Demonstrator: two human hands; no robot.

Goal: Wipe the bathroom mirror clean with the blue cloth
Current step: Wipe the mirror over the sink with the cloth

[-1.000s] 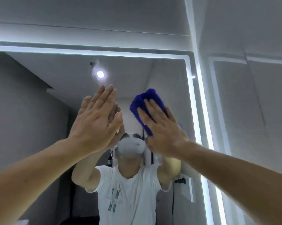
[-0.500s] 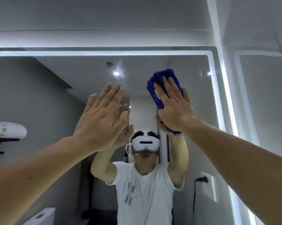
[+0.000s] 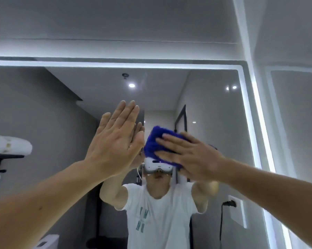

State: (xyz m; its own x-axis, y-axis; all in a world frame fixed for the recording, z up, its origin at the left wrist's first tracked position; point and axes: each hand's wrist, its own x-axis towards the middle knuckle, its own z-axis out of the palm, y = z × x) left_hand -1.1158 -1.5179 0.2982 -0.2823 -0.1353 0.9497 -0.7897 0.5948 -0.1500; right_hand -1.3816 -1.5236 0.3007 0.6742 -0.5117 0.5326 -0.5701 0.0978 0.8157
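Our right hand [image 3: 191,159], fingers straight, presses the blue cloth [image 3: 155,142] flat against the mirror [image 3: 214,108]; our left hand [image 3: 115,141] rests flat, fingers together, on the glass just beside it. We should overlap strokes with even pressure

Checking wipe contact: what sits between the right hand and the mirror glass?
The blue cloth, pressed flat against the mirror by the right hand; the head view shows it.
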